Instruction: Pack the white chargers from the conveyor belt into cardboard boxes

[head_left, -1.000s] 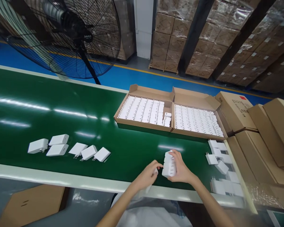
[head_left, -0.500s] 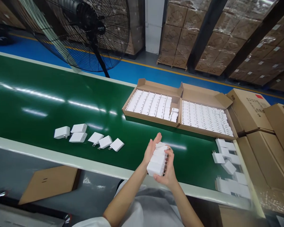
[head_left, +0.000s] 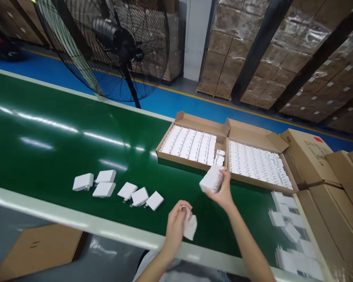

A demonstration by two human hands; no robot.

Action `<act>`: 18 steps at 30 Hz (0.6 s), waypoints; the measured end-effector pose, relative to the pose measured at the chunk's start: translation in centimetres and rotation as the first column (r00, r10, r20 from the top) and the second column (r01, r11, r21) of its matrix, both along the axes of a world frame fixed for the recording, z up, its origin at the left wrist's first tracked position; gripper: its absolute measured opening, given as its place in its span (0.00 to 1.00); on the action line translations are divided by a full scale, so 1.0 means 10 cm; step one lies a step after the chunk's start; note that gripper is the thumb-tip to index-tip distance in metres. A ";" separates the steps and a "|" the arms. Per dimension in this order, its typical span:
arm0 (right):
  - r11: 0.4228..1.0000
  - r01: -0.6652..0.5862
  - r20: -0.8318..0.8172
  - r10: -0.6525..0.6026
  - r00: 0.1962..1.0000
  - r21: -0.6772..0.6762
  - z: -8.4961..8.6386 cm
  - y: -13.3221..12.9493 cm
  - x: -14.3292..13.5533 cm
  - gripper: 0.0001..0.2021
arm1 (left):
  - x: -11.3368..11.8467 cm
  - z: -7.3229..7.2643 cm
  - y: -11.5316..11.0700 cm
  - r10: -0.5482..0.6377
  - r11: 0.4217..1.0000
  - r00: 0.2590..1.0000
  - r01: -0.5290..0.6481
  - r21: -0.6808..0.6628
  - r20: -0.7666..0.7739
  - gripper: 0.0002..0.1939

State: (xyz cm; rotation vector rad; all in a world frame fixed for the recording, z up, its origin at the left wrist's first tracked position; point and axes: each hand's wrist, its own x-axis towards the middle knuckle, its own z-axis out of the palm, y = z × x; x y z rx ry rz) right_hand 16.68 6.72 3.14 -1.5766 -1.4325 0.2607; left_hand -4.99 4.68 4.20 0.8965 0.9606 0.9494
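Observation:
My right hand grips a row of white plug chargers side by side, held just in front of the left open carton. That carton holds packed rows of chargers, with a gap at its right end. Closed around a crumpled white cloth, my left hand is over the near part of the green belt. Left of it lie several loose white chargers. The right open carton, beside the first, is filled with chargers whose prongs show.
More chargers lie in a group at the belt's right end. Brown cardboard boxes stand beyond them. Behind the belt are a large black fan and wrapped pallets of boxes. A cardboard piece is below the near edge.
Both hands were together on the row of chargers. Now my right hand has carried it forward toward the left carton, while my left hand has come away with the cloth.

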 end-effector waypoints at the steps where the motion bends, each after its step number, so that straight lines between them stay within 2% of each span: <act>1: 1.000 0.029 0.083 -0.029 0.996 -0.002 0.11 0.23 0.24 0.40 | -0.12 -0.01 0.24 -0.033 0.998 0.997 0.037 0.045 -0.071 0.13; 3: 0.997 0.060 0.258 -0.044 0.965 -0.053 0.35 0.73 0.74 0.40 | -0.38 0.00 0.84 -0.003 0.979 0.957 0.063 0.194 -0.291 0.16; 4: 0.992 0.044 0.342 -0.001 0.940 -0.118 0.45 0.98 0.97 0.39 | -0.48 0.03 1.18 0.056 0.956 0.911 0.068 0.284 -0.409 0.17; 6: 0.966 -0.002 0.483 0.131 0.866 -0.259 0.57 1.42 1.34 0.38 | -0.60 0.09 1.87 0.132 0.913 0.768 0.152 0.378 -0.627 0.17; 9: 0.909 -0.044 0.600 0.309 0.738 -0.415 0.52 1.84 1.60 0.39 | -0.51 0.13 2.80 0.088 0.875 0.513 0.370 0.313 -0.854 0.19; 11: 0.868 -0.061 0.609 0.395 0.688 -0.493 0.42 1.99 1.65 0.40 | -0.36 0.08 3.26 0.031 0.864 0.427 0.443 0.239 -0.904 0.20; 13: 0.804 -0.076 0.556 0.472 0.684 -0.589 0.34 2.06 1.66 0.42 | -0.21 0.01 3.57 -0.020 0.857 0.405 0.477 0.193 -0.914 0.19; 16: 0.686 -0.077 0.461 0.562 0.687 -0.723 0.30 2.06 1.68 0.51 | -0.08 -0.09 3.78 -0.102 0.834 0.379 0.537 0.128 -0.920 0.21; 17: 0.677 -0.059 0.467 0.566 0.680 -0.734 0.31 2.02 1.68 0.53 | -0.07 -0.12 3.80 -0.128 0.826 0.372 0.553 0.109 -0.919 0.22; 18: 0.693 -0.022 0.501 0.543 0.674 -0.721 0.30 1.96 1.67 0.52 | -0.07 -0.14 3.81 -0.153 0.818 0.367 0.569 0.090 -0.918 0.23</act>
